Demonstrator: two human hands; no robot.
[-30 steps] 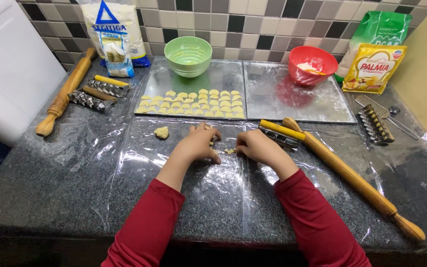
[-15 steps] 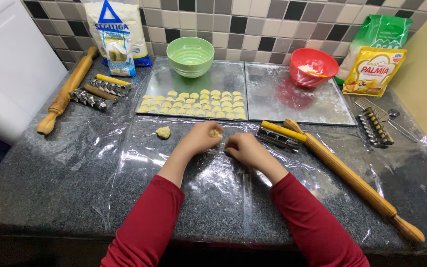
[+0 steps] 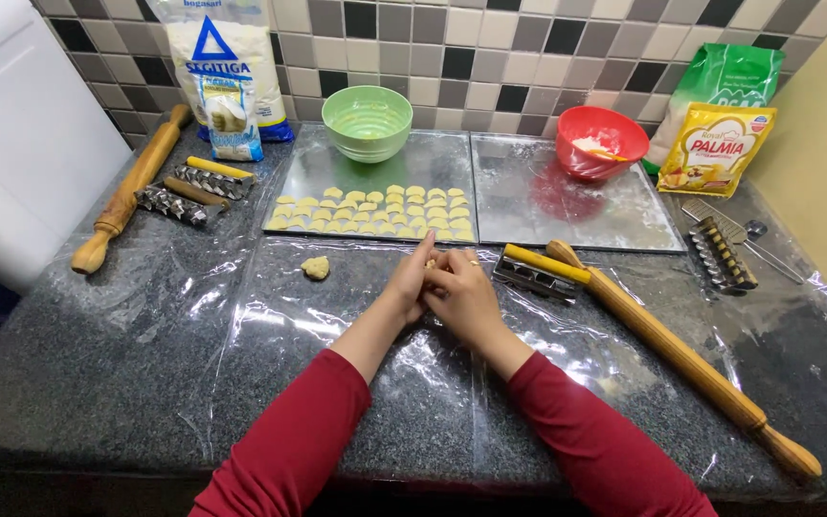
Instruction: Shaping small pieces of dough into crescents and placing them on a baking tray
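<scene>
Several rows of small shaped dough pieces (image 3: pixel 375 213) already fill the left baking tray (image 3: pixel 303 173); the right tray (image 3: pixel 528 225) sits bare. At frame centre, left hand (image 3: pixel 411 280) and right hand (image 3: pixel 461 292) press together, pinching a small dough bit (image 3: pixel 430 261). One dough lump (image 3: pixel 315 267) waits left of them.

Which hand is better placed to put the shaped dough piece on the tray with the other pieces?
Probably the left hand. It is nearer the tray that holds the rows of dough pieces, just beyond its fingertips. The right hand lies more toward the metal cutter and rolling pin.
</scene>
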